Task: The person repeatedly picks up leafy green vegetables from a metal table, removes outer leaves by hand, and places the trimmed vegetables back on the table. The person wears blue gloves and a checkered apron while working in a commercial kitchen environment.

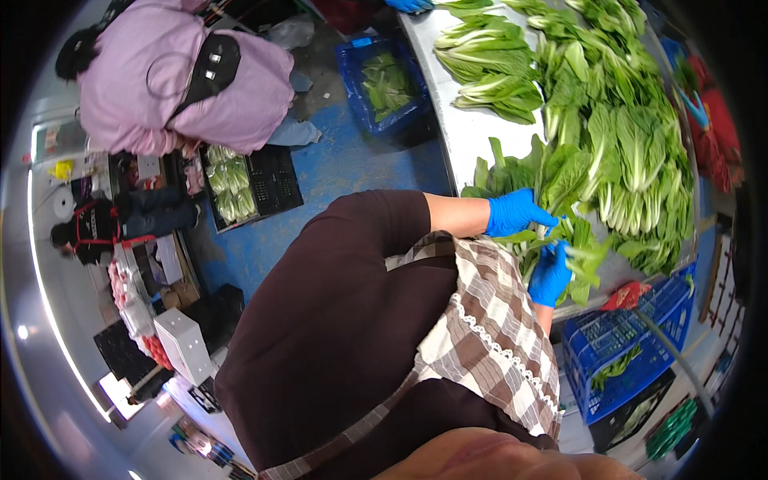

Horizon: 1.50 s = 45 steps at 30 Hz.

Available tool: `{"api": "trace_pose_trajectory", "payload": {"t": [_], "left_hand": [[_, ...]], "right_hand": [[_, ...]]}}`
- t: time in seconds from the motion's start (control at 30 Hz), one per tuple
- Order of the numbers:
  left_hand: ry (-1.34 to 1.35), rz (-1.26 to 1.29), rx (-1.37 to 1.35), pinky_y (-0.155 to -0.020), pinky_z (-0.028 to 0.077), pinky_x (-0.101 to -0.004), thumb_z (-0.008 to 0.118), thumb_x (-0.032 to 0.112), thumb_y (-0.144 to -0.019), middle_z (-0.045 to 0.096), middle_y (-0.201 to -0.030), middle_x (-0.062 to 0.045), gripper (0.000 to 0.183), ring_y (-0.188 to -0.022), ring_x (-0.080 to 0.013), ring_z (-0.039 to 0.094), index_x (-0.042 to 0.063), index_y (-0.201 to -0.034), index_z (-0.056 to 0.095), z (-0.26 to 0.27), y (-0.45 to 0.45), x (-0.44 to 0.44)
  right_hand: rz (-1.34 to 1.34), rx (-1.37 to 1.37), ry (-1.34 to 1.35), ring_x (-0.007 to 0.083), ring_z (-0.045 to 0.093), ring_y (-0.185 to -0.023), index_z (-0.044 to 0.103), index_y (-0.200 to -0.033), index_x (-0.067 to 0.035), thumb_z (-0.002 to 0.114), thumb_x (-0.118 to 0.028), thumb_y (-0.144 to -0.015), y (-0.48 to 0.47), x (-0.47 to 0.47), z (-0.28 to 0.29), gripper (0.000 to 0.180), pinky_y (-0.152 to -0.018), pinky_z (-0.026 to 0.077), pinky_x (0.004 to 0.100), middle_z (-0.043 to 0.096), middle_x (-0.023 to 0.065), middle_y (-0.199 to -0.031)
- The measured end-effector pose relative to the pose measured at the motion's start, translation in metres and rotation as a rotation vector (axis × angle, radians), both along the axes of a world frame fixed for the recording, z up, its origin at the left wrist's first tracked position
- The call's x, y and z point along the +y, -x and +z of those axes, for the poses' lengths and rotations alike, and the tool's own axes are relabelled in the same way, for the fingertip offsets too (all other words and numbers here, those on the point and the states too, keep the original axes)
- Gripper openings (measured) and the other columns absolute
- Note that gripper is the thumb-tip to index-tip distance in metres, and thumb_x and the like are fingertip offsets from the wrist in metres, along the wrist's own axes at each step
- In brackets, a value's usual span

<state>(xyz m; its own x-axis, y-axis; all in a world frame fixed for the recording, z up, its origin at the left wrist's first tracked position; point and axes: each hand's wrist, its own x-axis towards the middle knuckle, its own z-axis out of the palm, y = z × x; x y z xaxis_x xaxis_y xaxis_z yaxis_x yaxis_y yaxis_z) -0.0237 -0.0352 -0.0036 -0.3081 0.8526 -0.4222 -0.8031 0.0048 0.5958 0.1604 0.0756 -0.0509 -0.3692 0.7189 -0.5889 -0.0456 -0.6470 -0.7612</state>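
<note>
My left hand (519, 213), in a blue glove, closes on a leafy green vegetable (555, 186), its fingertips at the pale stalk. Just below, my right hand (551, 276), gloved in the same blue, grips a leafy stalk (585, 261) that is blurred. The fingertips of both hands are close together over the near edge of a metal table (447, 111). Loose leaves lie under and around the hands, partly hidden by them. Beyond, a large heap of leafy greens (636, 144) covers the table, with neat bunches (489, 54) laid at its left side.
A blue-lined crate (384, 84) with leaves stands on the floor left of the table. By the table's lower corner is a blue plastic crate (624, 348). Another person's gloved hand (411, 5) reaches in above. A person in pink (180, 78) bends near packed greens (231, 186).
</note>
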Motion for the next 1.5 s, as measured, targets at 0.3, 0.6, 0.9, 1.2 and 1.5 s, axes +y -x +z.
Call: {"api": "trace_pose_trajectory", "payload": {"t": [0.3,0.6,0.9,1.2,1.5], "left_hand": [[0.142,0.016,0.956,-0.091,0.052,-0.0337,0.052,-0.01,-0.083,0.068,-0.114,-0.013,0.043,-0.105,-0.0242,0.066,0.006,-0.12,0.065,-0.061,0.058,-0.056],[0.297,0.428,-0.397,-0.071,0.055,-0.0348,0.063,0.014,-0.091,0.067,-0.095,-0.009,0.027,-0.084,-0.0217,0.066,0.004,-0.116,0.062,-0.078,0.056,-0.082],[0.298,0.42,-0.071,-0.045,0.038,-0.0273,0.071,0.018,-0.086,0.069,-0.074,-0.007,0.014,-0.057,-0.0141,0.062,0.006,-0.092,0.071,-0.087,0.057,-0.074],[0.16,0.406,-0.101,-0.063,0.051,-0.0295,0.069,0.015,-0.088,0.07,-0.09,-0.01,0.023,-0.076,-0.0183,0.067,0.001,-0.106,0.067,-0.079,0.059,-0.086],[0.14,0.436,-0.115,-0.058,0.05,-0.0267,0.072,0.012,-0.085,0.069,-0.088,-0.008,0.021,-0.073,-0.0155,0.066,0.003,-0.103,0.067,-0.081,0.057,-0.078]], "right_hand": [[0.488,0.081,0.366,0.021,0.065,-0.081,0.06,-0.121,0.002,0.054,-0.04,-0.098,-0.008,0.005,0.045,0.048,-0.071,0.053,0.0315,0.068,0.014,-0.105],[0.557,-0.121,-0.462,0.0203,0.066,-0.086,0.061,-0.121,0.002,0.059,-0.018,-0.095,0.112,0.07,-0.011,0.033,-0.078,0.054,0.0317,0.067,0.0143,-0.106],[0.997,-1.008,-1.164,0.0406,0.065,-0.09,0.064,-0.102,-0.001,0.067,-0.041,-0.083,0.18,0.109,-0.055,0.045,-0.079,0.05,0.0477,0.069,0.0228,-0.094],[0.569,-0.095,-0.11,0.016,0.057,-0.057,0.064,-0.1,-0.004,0.061,-0.026,-0.094,0.164,0.125,-0.023,0.023,-0.051,0.045,0.0283,0.065,0.0089,-0.078],[0.477,0.05,-0.038,0.0158,0.06,-0.072,0.06,-0.113,-0.008,0.059,-0.022,-0.095,0.082,0.098,0.0,0.023,-0.058,0.044,0.0271,0.067,0.0165,-0.111]]}}
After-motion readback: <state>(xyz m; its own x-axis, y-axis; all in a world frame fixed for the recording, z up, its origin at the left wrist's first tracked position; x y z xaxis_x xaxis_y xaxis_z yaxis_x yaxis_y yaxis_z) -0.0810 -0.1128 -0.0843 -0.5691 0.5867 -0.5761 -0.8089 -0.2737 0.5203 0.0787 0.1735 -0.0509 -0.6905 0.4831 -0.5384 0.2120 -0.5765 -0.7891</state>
